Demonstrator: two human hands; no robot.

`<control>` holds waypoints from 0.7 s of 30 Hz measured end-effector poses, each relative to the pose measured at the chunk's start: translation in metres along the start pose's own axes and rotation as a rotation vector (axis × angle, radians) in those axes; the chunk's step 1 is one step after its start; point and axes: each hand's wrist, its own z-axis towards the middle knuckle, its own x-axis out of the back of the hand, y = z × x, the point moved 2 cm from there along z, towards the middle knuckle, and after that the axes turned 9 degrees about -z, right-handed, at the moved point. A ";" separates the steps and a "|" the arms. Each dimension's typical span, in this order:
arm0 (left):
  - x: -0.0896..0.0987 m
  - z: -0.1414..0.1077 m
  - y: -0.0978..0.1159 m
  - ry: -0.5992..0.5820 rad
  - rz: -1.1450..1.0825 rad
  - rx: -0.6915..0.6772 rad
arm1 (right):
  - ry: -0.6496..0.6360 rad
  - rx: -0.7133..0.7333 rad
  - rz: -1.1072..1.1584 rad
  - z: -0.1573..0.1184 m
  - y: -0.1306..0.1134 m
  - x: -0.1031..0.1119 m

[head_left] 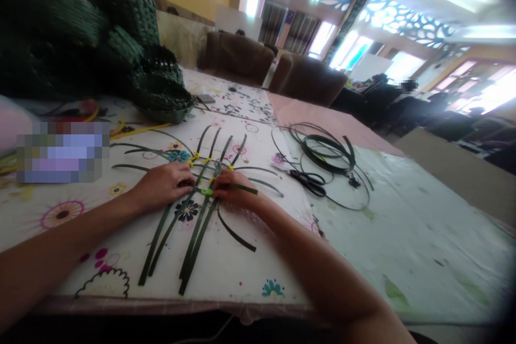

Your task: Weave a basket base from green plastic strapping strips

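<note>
Dark green strips (196,231) lie crossed on the flowered tablecloth, their ends spread toward me, away from me and to both sides. Small yellow ties (196,156) sit at several crossings, and a bright green tie (207,192) lies between my hands. My left hand (169,185) is closed at the left side of the crossing, fingers pinched on a dark strip. From the right, my right hand (231,185) pinches a green strip beside the bright green tie; one strip end sticks out over its back. The fingertips partly hide the crossing.
Black-handled scissors (308,181) lie right of my right hand, beside a coil of dark green strip (328,153). Woven dark green baskets (161,91) are piled at the back left. Brown chairs (239,59) stand behind the table (403,236). People sit in the far right background.
</note>
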 end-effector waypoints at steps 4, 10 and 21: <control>0.000 0.000 0.002 -0.012 0.004 0.038 | -0.006 -0.005 -0.031 0.001 -0.001 0.000; 0.002 0.001 0.000 -0.051 -0.011 0.052 | -0.021 0.017 -0.019 0.001 0.000 0.000; 0.036 -0.010 -0.022 -0.129 0.014 -0.108 | -0.008 0.066 0.032 -0.003 0.001 0.003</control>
